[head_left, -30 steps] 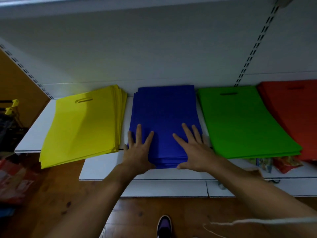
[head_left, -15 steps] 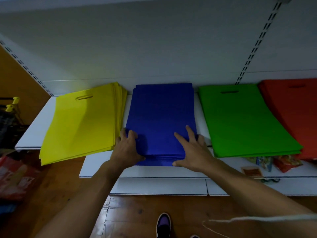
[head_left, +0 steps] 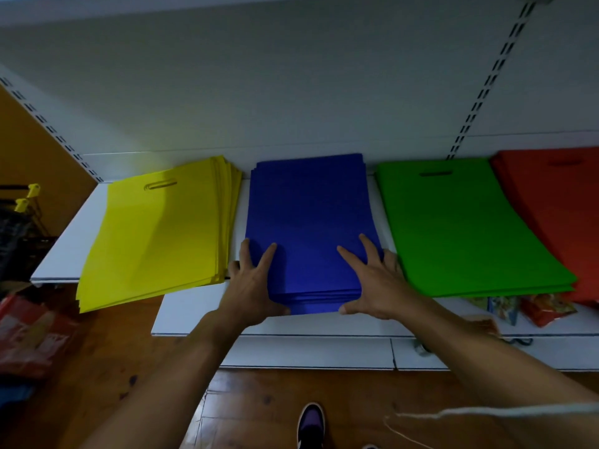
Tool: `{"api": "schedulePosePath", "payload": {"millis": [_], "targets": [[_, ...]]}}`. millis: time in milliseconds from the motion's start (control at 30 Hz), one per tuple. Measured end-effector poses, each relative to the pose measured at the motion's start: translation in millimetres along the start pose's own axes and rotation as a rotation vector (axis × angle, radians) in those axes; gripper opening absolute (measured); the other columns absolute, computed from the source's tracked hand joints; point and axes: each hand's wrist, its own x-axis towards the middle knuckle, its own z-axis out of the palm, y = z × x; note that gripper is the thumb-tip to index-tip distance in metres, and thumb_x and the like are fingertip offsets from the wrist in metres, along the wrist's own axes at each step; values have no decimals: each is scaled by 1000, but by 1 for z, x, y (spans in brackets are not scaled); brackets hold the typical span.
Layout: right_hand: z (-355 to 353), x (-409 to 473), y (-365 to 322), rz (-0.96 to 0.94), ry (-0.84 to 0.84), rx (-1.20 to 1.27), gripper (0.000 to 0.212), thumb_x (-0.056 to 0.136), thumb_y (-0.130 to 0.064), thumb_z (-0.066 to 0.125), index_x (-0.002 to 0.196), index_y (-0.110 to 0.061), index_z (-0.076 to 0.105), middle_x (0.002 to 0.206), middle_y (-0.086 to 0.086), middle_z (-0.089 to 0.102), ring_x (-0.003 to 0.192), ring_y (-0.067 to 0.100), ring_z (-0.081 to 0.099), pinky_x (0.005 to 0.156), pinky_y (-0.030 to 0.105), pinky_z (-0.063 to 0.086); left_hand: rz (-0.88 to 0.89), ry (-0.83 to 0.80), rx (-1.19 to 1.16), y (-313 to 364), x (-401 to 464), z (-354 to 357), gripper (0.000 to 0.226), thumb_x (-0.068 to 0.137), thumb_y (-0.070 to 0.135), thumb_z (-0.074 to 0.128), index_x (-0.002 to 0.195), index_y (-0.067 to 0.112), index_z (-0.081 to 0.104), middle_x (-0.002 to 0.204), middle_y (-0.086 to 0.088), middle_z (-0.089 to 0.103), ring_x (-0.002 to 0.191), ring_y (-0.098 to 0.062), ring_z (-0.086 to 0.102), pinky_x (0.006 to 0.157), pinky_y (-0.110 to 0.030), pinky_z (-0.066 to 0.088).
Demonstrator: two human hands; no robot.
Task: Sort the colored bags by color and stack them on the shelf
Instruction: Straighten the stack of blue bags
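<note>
- Four stacks of coloured bags lie in a row on the white shelf [head_left: 197,314]; the blue stack [head_left: 311,222] serves as the landmark.
- Change noted: half a second ago the left hand [head_left: 251,286] was curled over the near-left corner of the blue stack; it now lies flatter, with fingers spread on top and the thumb against the near edge.
- Change noted: the right hand [head_left: 376,283] sits much as before at the near-right corner, fingers spread on the top bag, thumb at the front edge. One second ago both hands lay flat further onto the stack.
- Neither hand pinches or lifts a bag; both press on the blue stack, whose near edge shows several layers stepped slightly out of line.
- Yellow stack [head_left: 155,234]: just left of the blue stack, angled, its near corner overhanging the shelf edge, with a handle slot at the far end.
- Green stack [head_left: 466,228]: just right of the blue stack, close to the right hand's outer fingers.
- Red stack [head_left: 557,215]: beyond the green stack, partly cut off by the frame edge.
- Printed packets [head_left: 531,307] lie on the shelf below the green and red stacks, partly hidden by them.
- Both forearms cross the shelf's front edge and hide part of it.
- A purple shoe [head_left: 310,424] stands on the wooden floor [head_left: 97,384], nearer than the blue stack.
</note>
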Motion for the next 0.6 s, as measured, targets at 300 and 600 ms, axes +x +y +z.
{"api": "schedulePosePath", "payload": {"millis": [300, 600], "targets": [[0, -3, 1, -54, 62, -133, 93, 87, -61, 55, 152, -40, -7, 160, 7, -21, 138, 47, 11, 117, 51, 19, 13, 116, 49, 3, -7, 12, 114, 65, 49, 82, 152, 30, 10, 157, -12, -9, 133, -43, 16, 103, -54, 39], [5, -5, -1, -76, 78, -297, 91, 89, -66, 44, 151, -36, -16, 159, 14, -20, 140, 50, 14, 114, 56, 22, -12, 145, 73, 4, -7, 28, 120, 61, 68, 74, 152, 34, 3, 157, -10, -11, 136, -45, 14, 96, -56, 45]]}}
